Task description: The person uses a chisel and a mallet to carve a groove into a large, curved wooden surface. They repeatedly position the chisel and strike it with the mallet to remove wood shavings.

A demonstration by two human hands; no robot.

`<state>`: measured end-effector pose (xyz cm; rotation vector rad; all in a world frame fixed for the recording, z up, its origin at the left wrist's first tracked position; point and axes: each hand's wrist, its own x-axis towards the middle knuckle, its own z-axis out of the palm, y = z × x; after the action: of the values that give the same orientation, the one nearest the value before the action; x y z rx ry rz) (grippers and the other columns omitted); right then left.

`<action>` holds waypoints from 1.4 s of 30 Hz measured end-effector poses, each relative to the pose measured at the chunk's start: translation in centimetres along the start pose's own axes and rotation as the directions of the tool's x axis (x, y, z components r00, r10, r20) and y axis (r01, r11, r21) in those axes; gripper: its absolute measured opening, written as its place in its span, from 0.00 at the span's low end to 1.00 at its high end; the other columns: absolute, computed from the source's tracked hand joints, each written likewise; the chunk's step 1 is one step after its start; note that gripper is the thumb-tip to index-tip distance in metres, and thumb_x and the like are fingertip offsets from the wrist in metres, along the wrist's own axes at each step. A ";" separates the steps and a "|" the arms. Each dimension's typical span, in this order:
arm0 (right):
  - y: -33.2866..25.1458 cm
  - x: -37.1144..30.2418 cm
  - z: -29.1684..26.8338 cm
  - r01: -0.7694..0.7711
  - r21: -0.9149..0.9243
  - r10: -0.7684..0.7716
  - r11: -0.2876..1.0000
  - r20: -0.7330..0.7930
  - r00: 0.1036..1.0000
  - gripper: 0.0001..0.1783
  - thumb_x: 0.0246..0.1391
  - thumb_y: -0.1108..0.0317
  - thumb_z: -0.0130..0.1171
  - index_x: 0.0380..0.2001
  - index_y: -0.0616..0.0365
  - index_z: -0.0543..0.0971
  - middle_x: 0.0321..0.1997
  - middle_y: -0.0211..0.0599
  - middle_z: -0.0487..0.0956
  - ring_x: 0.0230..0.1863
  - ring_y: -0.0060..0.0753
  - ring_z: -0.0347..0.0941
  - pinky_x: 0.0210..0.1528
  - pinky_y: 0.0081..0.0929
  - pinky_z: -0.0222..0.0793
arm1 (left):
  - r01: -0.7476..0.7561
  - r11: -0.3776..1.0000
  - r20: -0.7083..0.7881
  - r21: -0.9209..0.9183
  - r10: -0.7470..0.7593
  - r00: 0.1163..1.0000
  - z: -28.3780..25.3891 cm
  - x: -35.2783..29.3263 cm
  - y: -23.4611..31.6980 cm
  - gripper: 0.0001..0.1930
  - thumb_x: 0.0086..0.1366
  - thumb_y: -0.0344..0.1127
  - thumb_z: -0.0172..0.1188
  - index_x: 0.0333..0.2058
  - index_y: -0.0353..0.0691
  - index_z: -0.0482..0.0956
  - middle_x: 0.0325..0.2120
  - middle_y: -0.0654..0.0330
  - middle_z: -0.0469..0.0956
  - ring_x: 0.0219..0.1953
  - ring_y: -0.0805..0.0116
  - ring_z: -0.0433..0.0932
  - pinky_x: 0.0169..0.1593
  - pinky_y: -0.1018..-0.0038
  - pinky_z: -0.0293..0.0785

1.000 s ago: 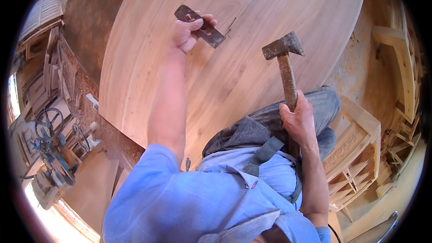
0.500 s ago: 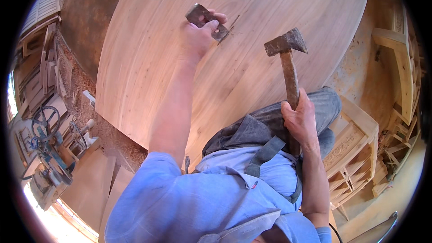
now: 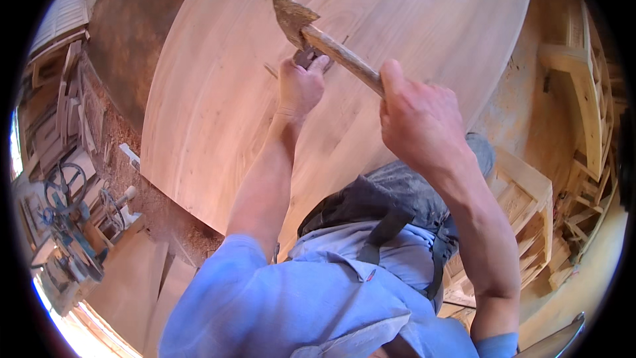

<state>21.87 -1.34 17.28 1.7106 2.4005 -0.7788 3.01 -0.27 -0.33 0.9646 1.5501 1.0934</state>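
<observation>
Work looks under way to me, though how much is left I can't tell: over the one broad wooden panel (image 3: pixel 411 20), the left hand (image 3: pixel 301 86) grips one dark metal plate (image 3: pixel 305 59) near one thin slit (image 3: pixel 345 40) in the panel. The right hand (image 3: pixel 424 119) clenches one hammer (image 3: pixel 295 21), its head above the panel beside the plate.

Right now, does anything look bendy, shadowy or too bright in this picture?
All head view: the fisheye seems to bow the edges of the wooden panel; a lower-left patch glares white; shadow darkens the left forearm near the wrist.
</observation>
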 end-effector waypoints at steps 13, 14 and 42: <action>3.1 -4.9 3.7 -0.294 0.278 0.313 0.915 -0.027 0.949 0.10 0.57 0.70 0.55 0.40 0.63 0.69 0.28 0.62 0.79 0.36 0.71 0.77 0.40 0.57 0.72 | 0.038 0.958 0.016 -0.285 -0.035 0.999 -1.8 2.0 0.9 0.11 0.64 0.16 0.54 0.45 0.27 0.73 0.40 0.48 0.86 0.46 0.59 0.85 0.48 0.67 0.80; 3.7 -5.6 4.4 -0.340 0.327 0.362 0.882 -0.008 0.932 0.11 0.57 0.70 0.56 0.40 0.63 0.69 0.28 0.63 0.79 0.37 0.72 0.77 0.41 0.57 0.72 | 0.091 0.942 0.051 -0.323 -0.079 0.996 -2.5 2.8 0.7 0.11 0.64 0.15 0.53 0.46 0.27 0.72 0.40 0.47 0.85 0.46 0.57 0.85 0.47 0.66 0.80; 6.8 -7.9 9.2 -0.573 0.587 0.527 0.571 0.273 0.805 0.15 0.55 0.68 0.57 0.43 0.67 0.74 0.26 0.51 0.80 0.26 0.44 0.81 0.33 0.42 0.75 | -0.217 0.673 0.085 0.707 0.224 0.971 1.7 -1.0 0.3 0.14 0.56 0.28 0.60 0.42 0.33 0.83 0.30 0.43 0.83 0.40 0.44 0.83 0.47 0.53 0.79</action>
<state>28.94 -10.66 9.76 2.4207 1.4027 -1.6195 4.87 -0.85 0.00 1.7145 1.9494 0.6193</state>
